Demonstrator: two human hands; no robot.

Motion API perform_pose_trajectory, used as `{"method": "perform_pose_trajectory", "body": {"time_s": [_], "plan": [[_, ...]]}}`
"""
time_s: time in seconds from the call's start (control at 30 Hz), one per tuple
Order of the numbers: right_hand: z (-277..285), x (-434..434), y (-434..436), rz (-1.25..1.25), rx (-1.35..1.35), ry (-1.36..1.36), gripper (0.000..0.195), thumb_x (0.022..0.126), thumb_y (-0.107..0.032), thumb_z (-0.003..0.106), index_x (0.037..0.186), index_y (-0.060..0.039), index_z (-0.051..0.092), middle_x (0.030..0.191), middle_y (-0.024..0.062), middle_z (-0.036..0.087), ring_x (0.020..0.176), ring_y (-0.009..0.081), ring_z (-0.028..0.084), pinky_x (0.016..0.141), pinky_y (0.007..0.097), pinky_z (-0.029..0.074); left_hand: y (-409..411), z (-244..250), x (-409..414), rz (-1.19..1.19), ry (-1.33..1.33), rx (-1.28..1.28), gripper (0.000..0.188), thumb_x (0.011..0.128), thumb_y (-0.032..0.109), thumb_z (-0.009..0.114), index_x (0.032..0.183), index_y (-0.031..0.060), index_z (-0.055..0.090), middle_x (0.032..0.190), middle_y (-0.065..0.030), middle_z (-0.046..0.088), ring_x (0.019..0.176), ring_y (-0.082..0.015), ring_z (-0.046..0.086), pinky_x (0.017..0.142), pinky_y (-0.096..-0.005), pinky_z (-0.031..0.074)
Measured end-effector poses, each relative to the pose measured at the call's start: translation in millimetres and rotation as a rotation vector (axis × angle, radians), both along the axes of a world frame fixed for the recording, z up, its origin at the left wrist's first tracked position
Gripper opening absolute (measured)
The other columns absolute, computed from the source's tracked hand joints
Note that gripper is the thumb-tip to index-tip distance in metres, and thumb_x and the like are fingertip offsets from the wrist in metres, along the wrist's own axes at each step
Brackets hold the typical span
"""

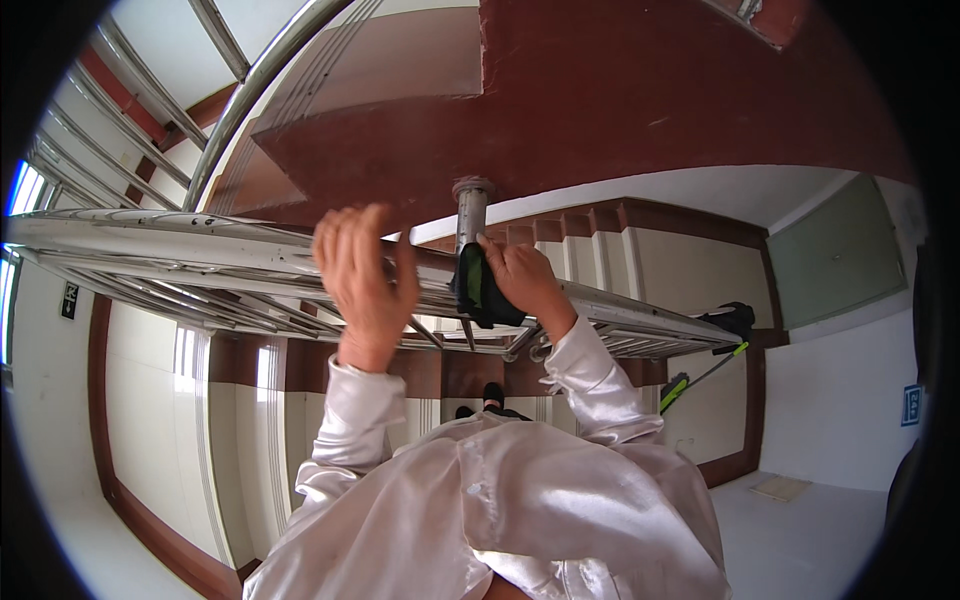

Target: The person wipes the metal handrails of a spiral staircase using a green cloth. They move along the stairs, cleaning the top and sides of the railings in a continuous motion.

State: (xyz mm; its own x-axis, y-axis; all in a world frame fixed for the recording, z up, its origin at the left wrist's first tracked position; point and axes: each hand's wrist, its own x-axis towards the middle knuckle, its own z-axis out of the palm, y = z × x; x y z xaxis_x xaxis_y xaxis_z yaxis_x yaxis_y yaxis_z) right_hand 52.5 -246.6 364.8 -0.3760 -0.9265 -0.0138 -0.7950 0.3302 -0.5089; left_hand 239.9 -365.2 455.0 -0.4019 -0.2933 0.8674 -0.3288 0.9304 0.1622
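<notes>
A black and green cloth lies against the metal stair railing, at the foot of a short round metal post. My right hand grips this cloth from its right side, thumb towards the post. To the left, my left hand is raised over the metal handrail; its fingers are apart and slightly blurred, with nothing in them. Whether that hand touches the rail is not plain.
Stair steps lie below, with my black shoes on them. A green and black broom leans at the railing's right end beside a dark bundle. A dark red painted stair side spans the top, near curved metal bars.
</notes>
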Motion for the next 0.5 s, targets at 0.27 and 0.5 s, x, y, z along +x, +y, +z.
{"method": "perform_pose_trajectory", "body": {"time_s": [0.27, 0.5], "plan": [[-44.8, 31.0, 96.8, -0.314, -0.434, 0.378, 0.066, 0.085, -0.021, 0.078, 0.146, -0.0112, 0.053, 0.151, 0.0186, 0.043, 0.140, 0.0466, 0.039, 0.116, 0.0618, 0.030, -6.7, -12.9, 5.1, 0.227, -0.207, -0.038, 0.010, 0.091, 0.016, 0.072, 0.086, 0.0085, 0.075, 0.091, -0.0029, 0.072, 0.101, -0.0254, 0.065, 0.115, -0.0473, 0.038], [-33.8, 58.9, 71.7, -0.196, -0.529, 0.305, 0.077, 0.077, -0.012, 0.083, 0.147, -0.0035, 0.050, 0.151, 0.0233, 0.042, 0.141, 0.0466, 0.040, 0.115, 0.0593, 0.033, -6.4, -12.0, -1.3, 0.241, -0.177, -0.013, 0.011, 0.093, 0.019, 0.070, 0.089, 0.0091, 0.075, 0.089, -0.0031, 0.070, 0.097, -0.0246, 0.065, 0.111, -0.0448, 0.037]]}}
